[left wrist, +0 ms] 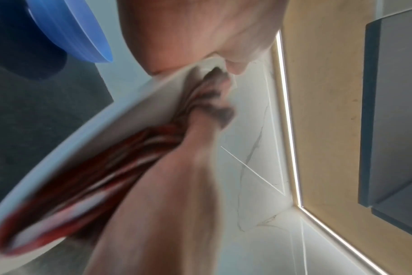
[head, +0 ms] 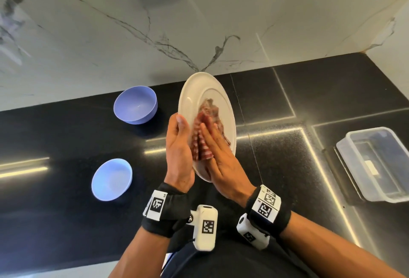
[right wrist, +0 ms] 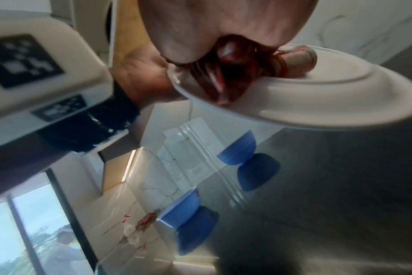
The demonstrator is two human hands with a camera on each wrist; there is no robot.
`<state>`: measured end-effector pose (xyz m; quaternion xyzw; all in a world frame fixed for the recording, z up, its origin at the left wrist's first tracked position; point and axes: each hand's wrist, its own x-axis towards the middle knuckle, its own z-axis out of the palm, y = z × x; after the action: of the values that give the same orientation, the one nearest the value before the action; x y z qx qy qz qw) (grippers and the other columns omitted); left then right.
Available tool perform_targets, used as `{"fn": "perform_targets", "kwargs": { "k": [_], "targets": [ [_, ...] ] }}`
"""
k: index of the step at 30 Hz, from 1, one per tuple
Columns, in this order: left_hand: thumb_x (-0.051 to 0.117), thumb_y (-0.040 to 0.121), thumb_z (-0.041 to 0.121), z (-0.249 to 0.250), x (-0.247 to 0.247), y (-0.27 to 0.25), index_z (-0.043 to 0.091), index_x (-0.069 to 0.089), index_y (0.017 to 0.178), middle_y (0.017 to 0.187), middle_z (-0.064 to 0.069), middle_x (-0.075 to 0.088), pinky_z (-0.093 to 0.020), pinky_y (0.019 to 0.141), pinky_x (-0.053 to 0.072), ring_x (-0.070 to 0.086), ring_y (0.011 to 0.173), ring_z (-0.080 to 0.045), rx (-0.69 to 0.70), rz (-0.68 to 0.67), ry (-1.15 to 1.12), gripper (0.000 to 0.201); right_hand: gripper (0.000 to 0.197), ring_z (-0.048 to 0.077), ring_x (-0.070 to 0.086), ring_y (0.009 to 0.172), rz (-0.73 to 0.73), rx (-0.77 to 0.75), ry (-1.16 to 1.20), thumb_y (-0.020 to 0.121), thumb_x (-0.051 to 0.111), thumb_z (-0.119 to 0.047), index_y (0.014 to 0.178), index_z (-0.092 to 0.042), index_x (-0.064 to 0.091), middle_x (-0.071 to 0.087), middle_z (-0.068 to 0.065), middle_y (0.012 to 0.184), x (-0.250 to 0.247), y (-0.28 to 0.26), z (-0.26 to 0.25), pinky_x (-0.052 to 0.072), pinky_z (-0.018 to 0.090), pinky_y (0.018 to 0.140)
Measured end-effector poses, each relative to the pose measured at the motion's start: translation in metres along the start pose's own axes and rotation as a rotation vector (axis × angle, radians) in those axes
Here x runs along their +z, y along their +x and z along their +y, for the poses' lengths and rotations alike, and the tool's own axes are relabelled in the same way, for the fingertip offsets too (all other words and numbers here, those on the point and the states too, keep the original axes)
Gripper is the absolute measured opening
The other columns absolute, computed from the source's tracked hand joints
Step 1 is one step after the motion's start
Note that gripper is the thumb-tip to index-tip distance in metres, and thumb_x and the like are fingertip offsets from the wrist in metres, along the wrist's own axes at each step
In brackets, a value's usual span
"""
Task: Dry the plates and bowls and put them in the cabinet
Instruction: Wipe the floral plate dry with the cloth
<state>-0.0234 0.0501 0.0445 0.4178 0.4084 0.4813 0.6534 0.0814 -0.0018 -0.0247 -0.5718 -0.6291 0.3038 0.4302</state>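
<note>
The white plate (head: 207, 100) is held tilted on edge above the black table (head: 332, 100). The left hand (head: 179, 156) grips its near rim from behind, thumb curled over the edge. The right hand (head: 218, 156) lies flat on the plate's face, fingers straight, pressing a red-and-white striped cloth (head: 200, 142) against it. Left of the plate, two blue bowls (head: 135, 106) (head: 111, 179) stand upright on the table. Right of the plate sits a clear plastic box (head: 374, 162).
</note>
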Motion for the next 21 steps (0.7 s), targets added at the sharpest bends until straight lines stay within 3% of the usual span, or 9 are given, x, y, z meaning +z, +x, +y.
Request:
{"fn": "perform_targets", "kwargs": {
  "k": [4, 8, 11, 17, 21],
  "targets": [
    [0.045, 0.098, 0.043, -0.001, -0.004, 0.007, 0.019, 0.06, 0.115, 0.113, -0.006, 0.069, -0.054, 0.1, 0.052, 0.063, 0.111, -0.028, 0.018, 0.029, -0.016, 0.033, 0.055, 0.011, 0.015, 0.154, 0.0, 0.227, 0.133, 0.108, 0.028, -0.045, 0.15, -0.063, -0.002, 0.007, -0.016, 0.168, -0.006, 0.0, 0.04, 0.022, 0.054, 0.124],
    [0.046, 0.097, 0.042, -0.004, -0.01, 0.01, 0.023, 0.062, 0.114, 0.107, -0.001, 0.073, -0.045, 0.092, 0.059, 0.07, 0.104, -0.024, 0.025, 0.012, -0.04, 0.03, 0.059, 0.007, 0.02, 0.152, -0.02, 0.362, 0.123, 0.109, 0.028, -0.044, 0.157, -0.046, -0.005, 0.006, -0.014, 0.169, -0.018, 0.005, 0.073, 0.023, 0.044, 0.125],
    [0.046, 0.096, 0.042, -0.004, -0.009, 0.012, 0.022, 0.061, 0.116, 0.107, -0.002, 0.073, -0.043, 0.087, 0.061, 0.072, 0.102, -0.025, 0.034, -0.009, -0.043, 0.032, 0.059, 0.014, 0.032, 0.148, -0.021, 0.496, 0.114, 0.107, 0.027, -0.049, 0.159, -0.043, 0.0, 0.015, -0.012, 0.168, -0.023, 0.012, 0.082, 0.024, 0.034, 0.119],
    [0.047, 0.094, 0.043, -0.003, -0.009, 0.017, 0.023, 0.061, 0.116, 0.106, -0.004, 0.072, -0.042, 0.083, 0.062, 0.072, 0.099, -0.025, 0.014, 0.001, -0.075, 0.033, 0.057, 0.022, 0.042, 0.142, 0.049, 0.621, 0.261, 0.108, 0.031, -0.044, 0.16, -0.04, 0.007, 0.035, -0.002, 0.161, -0.02, 0.017, 0.079, 0.028, 0.04, 0.117],
    [0.043, 0.098, 0.043, -0.004, -0.004, 0.02, 0.027, 0.06, 0.118, 0.112, -0.006, 0.071, -0.045, 0.088, 0.059, 0.071, 0.106, -0.028, 0.006, 0.029, -0.094, 0.03, 0.063, 0.02, 0.037, 0.145, 0.04, 0.605, 0.333, 0.102, 0.035, -0.048, 0.159, -0.044, 0.007, 0.029, -0.005, 0.164, -0.019, 0.016, 0.068, 0.024, 0.051, 0.123]
  ]
}}
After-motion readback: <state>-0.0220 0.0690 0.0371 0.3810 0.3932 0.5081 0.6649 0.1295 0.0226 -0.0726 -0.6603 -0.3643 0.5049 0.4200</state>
